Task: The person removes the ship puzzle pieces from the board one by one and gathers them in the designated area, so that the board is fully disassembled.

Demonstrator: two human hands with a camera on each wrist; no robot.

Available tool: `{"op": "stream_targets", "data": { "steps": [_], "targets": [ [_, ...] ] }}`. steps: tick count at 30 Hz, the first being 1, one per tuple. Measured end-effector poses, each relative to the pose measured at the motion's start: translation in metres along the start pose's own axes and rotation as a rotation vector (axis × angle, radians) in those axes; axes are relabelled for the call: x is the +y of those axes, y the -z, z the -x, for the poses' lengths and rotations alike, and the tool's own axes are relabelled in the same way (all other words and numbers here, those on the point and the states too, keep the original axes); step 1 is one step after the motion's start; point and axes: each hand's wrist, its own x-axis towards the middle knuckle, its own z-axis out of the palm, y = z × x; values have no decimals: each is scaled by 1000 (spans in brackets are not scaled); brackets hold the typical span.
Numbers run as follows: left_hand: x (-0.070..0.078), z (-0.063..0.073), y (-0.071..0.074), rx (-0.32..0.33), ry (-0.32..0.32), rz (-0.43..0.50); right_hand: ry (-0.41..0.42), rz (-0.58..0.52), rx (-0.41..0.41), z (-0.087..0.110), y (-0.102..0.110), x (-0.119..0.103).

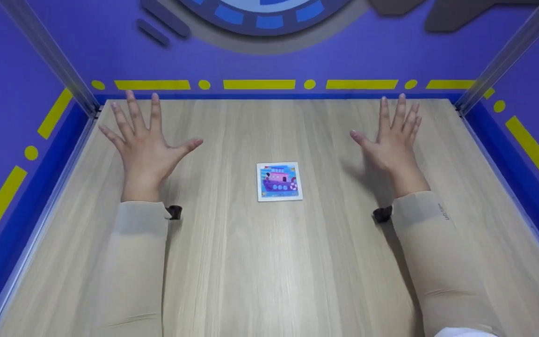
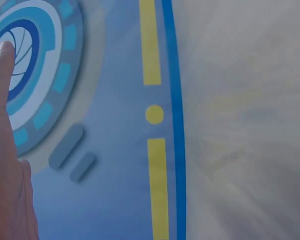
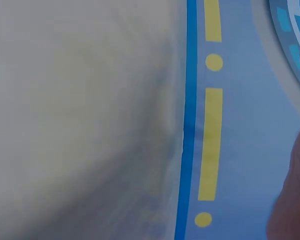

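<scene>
A square white-edged picture puzzle [image 1: 279, 182], showing a pink and purple boat on blue, lies flat near the middle of the wooden table. To its left, my left hand [image 1: 144, 149] is held with straight, spread fingers and grips nothing. My right hand [image 1: 392, 146] is on the other side, its fingers also straight and the thumb pointing inward. Both hands are apart from the picture. Only part of the left hand [image 2: 7, 165] shows at the edge of the left wrist view, and a sliver of the right hand [image 3: 292, 185] in the right wrist view.
The wooden table [image 1: 269, 271] is bounded by a purple-blue back wall [image 1: 269, 65] with yellow dashes and dots. Side panels [image 1: 12, 117] stand left and right, with metal posts at the back corners. Small black devices [image 1: 174, 212] sit at the inner sides of both cuffs.
</scene>
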Motion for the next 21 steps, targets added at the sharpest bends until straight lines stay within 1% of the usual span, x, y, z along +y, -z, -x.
{"op": "stream_targets", "data": {
  "steps": [3,6,10,13,17,19,21],
  "targets": [
    [11,-1,1,-6,-29,28,1,-53,16,0,-4,-16],
    [21,-1,1,-20,-62,63,37,-113,40,2,-7,-29],
    [33,5,3,-55,-147,148,107,-185,65,5,-11,-44],
    [40,10,9,-79,-208,209,127,-222,57,7,-13,-58],
    [46,16,15,-86,-235,268,142,-247,37,10,-15,-82],
    [47,18,14,-89,-240,291,148,-265,28,11,-17,-95],
    [48,20,9,-99,-248,305,158,-291,14,12,-20,-107]
  ]
}}
